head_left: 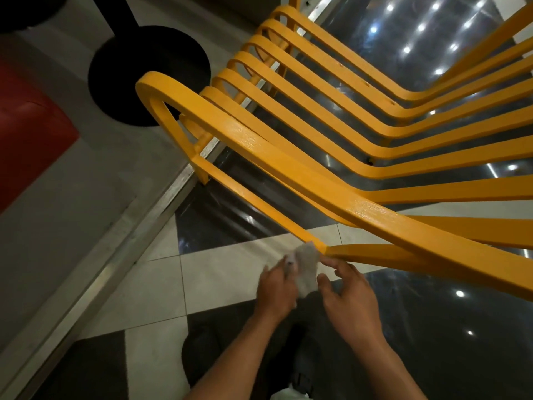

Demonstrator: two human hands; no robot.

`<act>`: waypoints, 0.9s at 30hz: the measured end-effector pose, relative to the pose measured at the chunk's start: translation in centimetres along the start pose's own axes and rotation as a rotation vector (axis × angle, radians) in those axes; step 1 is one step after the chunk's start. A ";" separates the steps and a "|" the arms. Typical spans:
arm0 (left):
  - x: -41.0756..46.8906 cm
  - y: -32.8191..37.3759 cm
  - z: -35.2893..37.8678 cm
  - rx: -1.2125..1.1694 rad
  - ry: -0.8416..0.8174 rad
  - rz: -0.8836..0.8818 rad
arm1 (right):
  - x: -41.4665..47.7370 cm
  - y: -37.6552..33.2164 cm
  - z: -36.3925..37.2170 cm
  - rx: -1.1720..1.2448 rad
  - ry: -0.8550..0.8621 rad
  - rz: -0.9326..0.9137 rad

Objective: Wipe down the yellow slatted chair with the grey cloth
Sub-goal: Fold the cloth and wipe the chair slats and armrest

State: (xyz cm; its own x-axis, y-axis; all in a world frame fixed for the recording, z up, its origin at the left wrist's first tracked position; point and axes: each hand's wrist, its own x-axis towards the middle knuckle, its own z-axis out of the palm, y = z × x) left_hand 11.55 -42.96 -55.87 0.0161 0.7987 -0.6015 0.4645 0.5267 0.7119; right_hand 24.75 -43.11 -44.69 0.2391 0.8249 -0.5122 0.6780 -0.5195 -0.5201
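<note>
The yellow slatted chair [331, 116] fills the upper right, its curved slats running away from me and its wide armrest crossing the middle. The grey cloth [306, 265] is bunched just below the corner where two lower frame bars meet. My left hand [277, 290] grips the cloth from the left. My right hand [350, 295] hovers to the right of the cloth with its fingers spread, fingertips close to the lower bar, holding nothing.
A black round table base [150, 73] stands on the grey floor left of the chair. A red seat [28, 134] sits at the far left. A metal strip [138, 226] divides the grey floor from glossy black and white tiles. My dark trousers show below my hands.
</note>
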 end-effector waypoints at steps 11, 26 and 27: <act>14.7 4.4 -20.1 -0.778 0.493 -0.366 | 2.1 -2.6 2.0 0.044 -0.003 -0.043; 4.7 7.5 2.6 -0.656 0.013 -0.515 | 1.5 -0.4 0.2 0.040 -0.019 -0.018; 3.9 7.6 3.2 -0.680 -0.029 -0.500 | 1.4 -0.2 0.0 0.049 -0.013 -0.007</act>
State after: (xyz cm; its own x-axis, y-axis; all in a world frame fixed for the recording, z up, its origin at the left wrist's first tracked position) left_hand 17.99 -36.79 -53.97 -0.0228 0.4225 -0.9061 -0.2111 0.8838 0.4175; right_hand 24.98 -41.85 -45.31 0.2254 0.8257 -0.5172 0.6448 -0.5243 -0.5561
